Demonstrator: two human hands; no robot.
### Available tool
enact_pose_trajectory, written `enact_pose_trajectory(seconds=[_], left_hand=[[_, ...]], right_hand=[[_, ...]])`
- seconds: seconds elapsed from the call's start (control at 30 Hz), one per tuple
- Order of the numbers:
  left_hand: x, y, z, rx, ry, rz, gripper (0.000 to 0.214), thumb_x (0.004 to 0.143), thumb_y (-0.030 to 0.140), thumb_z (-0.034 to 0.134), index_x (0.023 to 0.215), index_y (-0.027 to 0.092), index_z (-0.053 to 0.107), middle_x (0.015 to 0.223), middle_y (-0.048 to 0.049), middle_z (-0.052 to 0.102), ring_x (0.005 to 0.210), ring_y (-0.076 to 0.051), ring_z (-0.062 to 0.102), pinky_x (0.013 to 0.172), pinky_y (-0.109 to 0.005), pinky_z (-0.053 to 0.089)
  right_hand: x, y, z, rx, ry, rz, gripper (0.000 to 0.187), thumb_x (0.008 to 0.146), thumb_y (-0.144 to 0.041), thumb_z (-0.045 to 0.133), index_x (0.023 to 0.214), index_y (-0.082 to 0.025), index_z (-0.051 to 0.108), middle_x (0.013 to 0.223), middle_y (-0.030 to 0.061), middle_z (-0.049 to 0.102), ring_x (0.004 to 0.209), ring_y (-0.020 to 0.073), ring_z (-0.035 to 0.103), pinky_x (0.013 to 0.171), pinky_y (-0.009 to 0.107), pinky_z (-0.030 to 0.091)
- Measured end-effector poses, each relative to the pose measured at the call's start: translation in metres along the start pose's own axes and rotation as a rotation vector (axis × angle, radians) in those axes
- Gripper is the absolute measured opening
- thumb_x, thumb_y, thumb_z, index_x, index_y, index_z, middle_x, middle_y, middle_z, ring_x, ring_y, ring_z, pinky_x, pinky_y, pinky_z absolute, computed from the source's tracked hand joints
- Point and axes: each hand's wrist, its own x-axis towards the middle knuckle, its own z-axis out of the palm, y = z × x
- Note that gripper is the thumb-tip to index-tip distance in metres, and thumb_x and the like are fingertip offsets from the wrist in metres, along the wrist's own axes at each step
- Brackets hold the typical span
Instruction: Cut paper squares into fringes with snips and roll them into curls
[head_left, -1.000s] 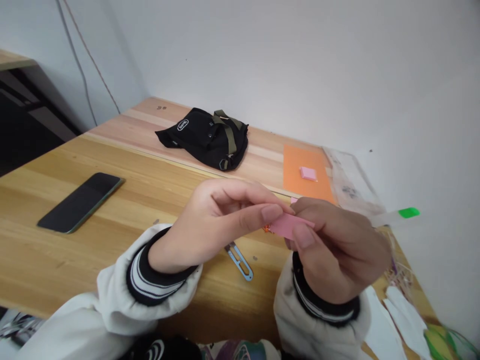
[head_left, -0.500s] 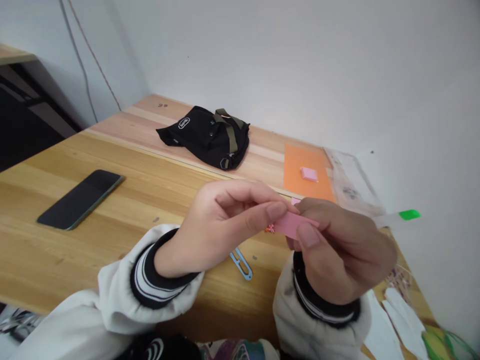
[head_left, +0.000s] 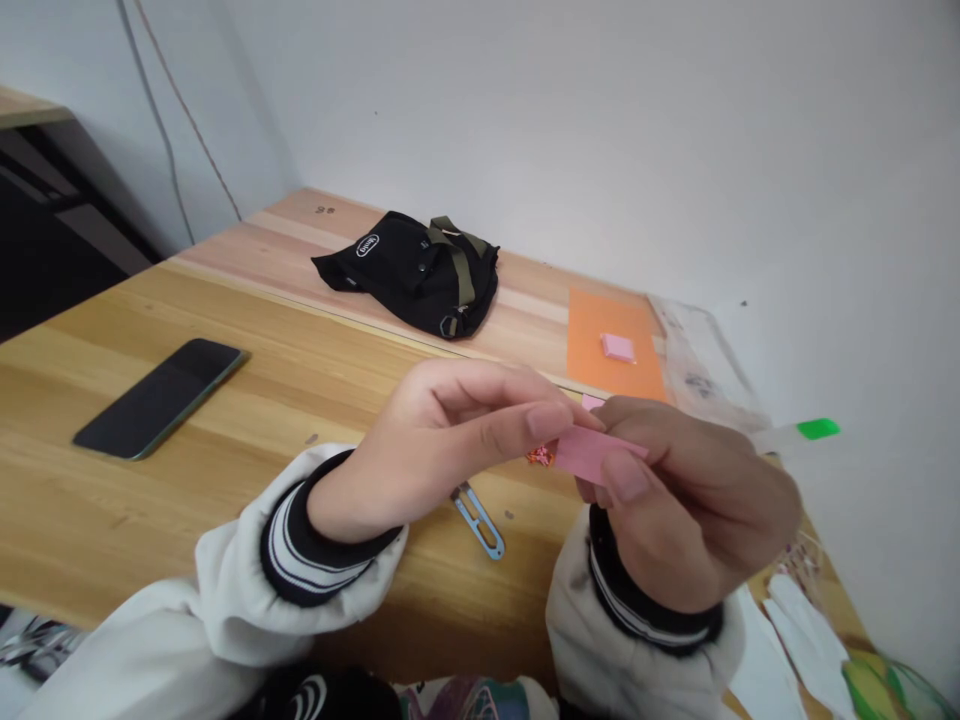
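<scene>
Both hands have shifted slightly right since the first frame, carrying the pink paper (head_left: pixel 581 453) along between them. Bare surface (head_left: pixel 322 370) lies around the phone (head_left: pixel 159 398) on the left; at far right, the surface's edge runs close behind the right hand (head_left: pixel 697 490). Left to right, I count one phone, one black bag (head_left: pixel 412 275), one pair of blue snips (head_left: pixel 480 522), and one orange sheet (head_left: pixel 585 345) carrying one pink pad (head_left: pixel 617 347). The left hand (head_left: pixel 427 450) brings thumb and fingers together at the paper's upper edge, but whether they grip cannot be told; right-hand fingers pinch the paper. The left hand hides the snips' far end, the orange and pink bits (head_left: pixel 541 456) are too jumbled to count, and the green thing (head_left: pixel 870 688) at near right is cut off.
</scene>
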Motion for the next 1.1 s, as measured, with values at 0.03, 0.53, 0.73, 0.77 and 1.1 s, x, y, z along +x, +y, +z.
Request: enact_pose_trajectory(seconds=[0.03,0.53,0.73,0.77,1.1], left_hand=[[0.0002,-0.0003,0.0002,-0.006,-0.004,-0.001,0.013,0.082,0.025,0.067,0.082,0.016,0.076,0.078,-0.0050,0.073,0.077,-0.013,0.067,0.073,-0.023,0.055],[0.0005,0.0023,0.0022,0.181,0.017,0.087,0.007,0.081,0.019,0.067,0.077,0.018,0.074,0.073,-0.0015,0.073,0.068,-0.013,0.069,0.058,-0.020,0.057],[0.0010,0.0016,0.0009,0.247,0.016,0.135,0.007,0.081,0.020,0.067,0.078,0.018,0.073,0.073,-0.0018,0.074,0.069,-0.013,0.070,0.061,-0.021,0.059],[0.0007,0.0016,0.0002,0.240,0.012,0.129,0.009,0.082,0.022,0.067,0.080,0.018,0.074,0.075,-0.0027,0.074,0.071,-0.014,0.071,0.063,-0.022,0.059],[0.0009,0.0002,-0.0023,0.081,-0.037,0.039,0.011,0.082,0.023,0.067,0.087,0.018,0.076,0.083,-0.0040,0.075,0.079,-0.013,0.070,0.072,-0.022,0.059]], right_hand=[[0.0004,-0.0003,-0.0001,0.004,-0.003,-0.003,0.025,0.077,-0.007,0.050,0.056,-0.019,0.046,0.049,-0.0031,0.042,0.041,0.0079,0.036,0.038,0.025,0.025],[0.0063,-0.0026,0.0002,-0.024,-0.016,-0.060,0.026,0.073,0.000,0.051,0.054,-0.017,0.048,0.045,-0.0036,0.041,0.038,0.0059,0.036,0.035,0.024,0.024],[0.0054,-0.0017,-0.0006,-0.024,-0.014,-0.056,0.026,0.073,0.000,0.050,0.053,-0.016,0.049,0.045,-0.0029,0.043,0.038,0.0066,0.039,0.036,0.024,0.025],[0.0049,-0.0014,-0.0008,-0.019,-0.007,-0.055,0.025,0.074,-0.001,0.051,0.053,-0.016,0.049,0.046,-0.0028,0.043,0.038,0.0065,0.039,0.036,0.024,0.025],[0.0027,-0.0002,-0.0004,0.023,0.017,-0.042,0.025,0.073,0.000,0.051,0.054,-0.016,0.050,0.047,-0.0032,0.043,0.040,0.0062,0.038,0.037,0.024,0.024]])
